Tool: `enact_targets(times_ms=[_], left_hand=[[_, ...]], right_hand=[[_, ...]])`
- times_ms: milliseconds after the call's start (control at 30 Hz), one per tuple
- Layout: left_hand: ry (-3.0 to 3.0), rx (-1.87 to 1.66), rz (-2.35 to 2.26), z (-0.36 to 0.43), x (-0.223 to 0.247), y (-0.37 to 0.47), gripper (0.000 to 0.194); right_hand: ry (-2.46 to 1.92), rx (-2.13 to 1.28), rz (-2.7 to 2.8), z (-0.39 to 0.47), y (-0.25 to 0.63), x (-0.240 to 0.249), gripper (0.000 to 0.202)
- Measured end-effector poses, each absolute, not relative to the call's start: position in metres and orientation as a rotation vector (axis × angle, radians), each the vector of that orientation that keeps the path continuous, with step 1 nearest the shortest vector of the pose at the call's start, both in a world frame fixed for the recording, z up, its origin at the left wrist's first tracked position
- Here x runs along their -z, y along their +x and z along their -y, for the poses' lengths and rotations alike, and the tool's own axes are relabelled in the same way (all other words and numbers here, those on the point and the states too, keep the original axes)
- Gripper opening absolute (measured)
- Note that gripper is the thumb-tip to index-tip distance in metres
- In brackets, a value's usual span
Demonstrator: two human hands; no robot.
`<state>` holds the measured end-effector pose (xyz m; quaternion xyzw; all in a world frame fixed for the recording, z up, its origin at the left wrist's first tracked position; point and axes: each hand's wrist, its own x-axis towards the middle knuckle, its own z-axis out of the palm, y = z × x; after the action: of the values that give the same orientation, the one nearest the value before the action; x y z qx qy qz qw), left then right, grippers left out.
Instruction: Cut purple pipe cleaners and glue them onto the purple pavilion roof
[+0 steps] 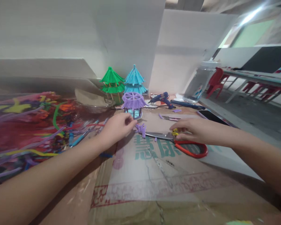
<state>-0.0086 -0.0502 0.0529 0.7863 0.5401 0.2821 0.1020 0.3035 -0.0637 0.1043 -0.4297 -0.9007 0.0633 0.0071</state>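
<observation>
My left hand (pixel 117 127) is out over the flattened cardboard (pixel 140 175) that covers the surface, its fingers (pixel 130 123) curled loosely and reaching toward the small heap of cut purple pipe-cleaner pieces (pixel 140 128); the fingertips lie just beside that heap, at its left edge, and I cannot tell whether they already pinch one piece or only touch the pile; directly beyond the fingertips stands the little purple pavilion (pixel 133 104), near enough that I judge the cut pieces were left at its foot to be close at hand for it; my right hand (pixel 194 131) lies flat and low on the red-handled scissors (pixel 178 142), fingers stretched along the pivot and a small yellow bit (pixel 175 132) showing under them; the blades point left toward the purple pieces, their tip almost touching the heap, which suggests the scissors lie where the cutting is done; whether my right fingers grip the scissors or merely rest on them is not clear; behind the purple pavilion stand a green one (pixel 111 83) and a blue one (pixel 134 80), set back against the white wall; a glue gun (pixel 161 99) lies to their right, and a jumble of coloured pipe cleaners (pixel 25 125) fills the surface on my left, well apart from my fingers.
</observation>
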Motion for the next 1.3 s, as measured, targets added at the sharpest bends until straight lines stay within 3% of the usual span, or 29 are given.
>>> enact_targets(times_ms=[100,333,500,733,1067,1300], left_hand=[[2.227,-0.899,-1.745,0.036,-0.052,-0.023,0.026],[2.246,-0.837,-1.804,0.024,-0.030,-0.030,0.042],[2.203,-0.965,-1.830,0.019,-0.024,-0.032,0.056],[2.414,-0.774,-1.885,0.008,-0.022,-0.035,0.030],[2.636,-0.652,-1.869,0.012,-0.020,-0.027,0.027],[2.681,-0.630,-1.855,0.009,-0.018,-0.028,0.028]], right_hand=[[-1.426,-0.154,2.774,0.050,0.290,-0.105,0.035],[-1.332,-0.117,2.550,-0.016,0.239,-0.089,0.035],[-1.271,-0.318,2.356,-0.068,0.210,-0.070,0.031],[-1.117,-0.481,2.514,-0.073,0.192,-0.063,0.034],[-1.031,0.000,2.756,-0.053,0.208,-0.062,0.030],[-1.001,-0.255,2.813,-0.054,0.207,-0.071,0.033]])
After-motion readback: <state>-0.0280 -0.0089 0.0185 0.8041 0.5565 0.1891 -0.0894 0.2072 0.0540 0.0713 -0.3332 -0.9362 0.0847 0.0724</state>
